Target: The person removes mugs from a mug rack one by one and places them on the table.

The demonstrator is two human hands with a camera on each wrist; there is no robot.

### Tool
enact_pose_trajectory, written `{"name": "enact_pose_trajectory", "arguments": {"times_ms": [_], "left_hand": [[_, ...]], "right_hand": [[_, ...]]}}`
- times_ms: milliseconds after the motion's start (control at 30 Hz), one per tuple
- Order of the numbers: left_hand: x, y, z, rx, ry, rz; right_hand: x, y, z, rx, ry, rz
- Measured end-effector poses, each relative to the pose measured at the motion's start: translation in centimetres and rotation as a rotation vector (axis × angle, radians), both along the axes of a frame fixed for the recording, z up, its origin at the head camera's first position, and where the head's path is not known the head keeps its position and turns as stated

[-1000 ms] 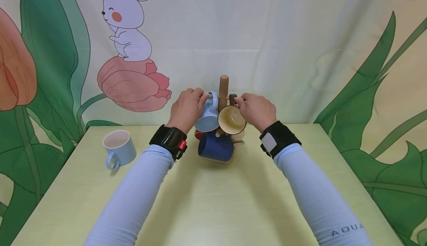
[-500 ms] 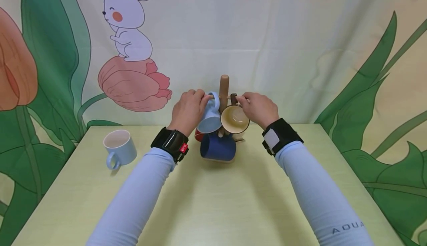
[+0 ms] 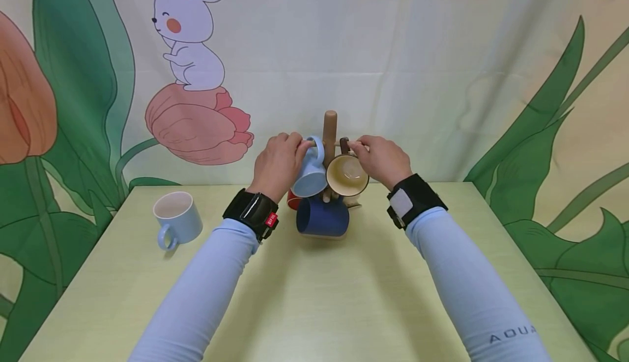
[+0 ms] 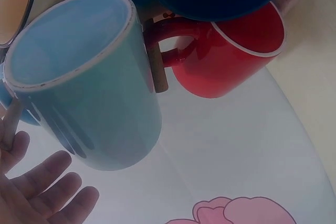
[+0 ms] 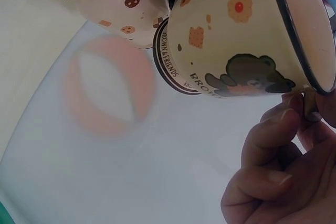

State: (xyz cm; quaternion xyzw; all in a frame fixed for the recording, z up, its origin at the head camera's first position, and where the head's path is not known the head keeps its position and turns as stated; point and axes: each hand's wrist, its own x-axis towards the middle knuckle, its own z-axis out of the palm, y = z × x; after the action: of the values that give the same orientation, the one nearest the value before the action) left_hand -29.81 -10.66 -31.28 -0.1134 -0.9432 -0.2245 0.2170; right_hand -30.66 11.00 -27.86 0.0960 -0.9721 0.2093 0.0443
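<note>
Rack (image 3: 330,127): we are finding it toward the far side of the table (image 3: 319,302), its post rising upright between the two hands. Mugs are hiding its foot, so we cannot tell how it is resting.
Left hand (image 3: 277,162): thumb and forefinger are pinching the end of the left peg (image 4: 12,121); the other fingers are spreading loosely, holding nothing.
Right hand (image 3: 385,160): thumb and finger are gripping the tip of the right peg (image 5: 311,104).
Peg line: we are noting the pegs running sideways from the post, one toward each hand; neither hand is lying plainly nearer the post.
Hung mugs: the pale mug (image 3: 309,177) is hanging by its handle on the left peg, the cream mug (image 3: 347,175) on the right; the navy mug (image 3: 324,219) and red mug (image 4: 220,72) are hanging lower.
Loose mug (image 3: 183,223): standing upright, well apart from the rack, the left hand being nearer.
</note>
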Motion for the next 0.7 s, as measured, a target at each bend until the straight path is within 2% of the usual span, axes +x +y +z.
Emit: {"name": "enact_pose_trajectory", "arguments": {"times_ms": [700], "left_hand": [[-0.17, -0.11, 0.16, -0.033, -0.016, 0.012]], "right_hand": [[0.07, 0.18, 0.06, -0.023, -0.003, 0.023]]}}
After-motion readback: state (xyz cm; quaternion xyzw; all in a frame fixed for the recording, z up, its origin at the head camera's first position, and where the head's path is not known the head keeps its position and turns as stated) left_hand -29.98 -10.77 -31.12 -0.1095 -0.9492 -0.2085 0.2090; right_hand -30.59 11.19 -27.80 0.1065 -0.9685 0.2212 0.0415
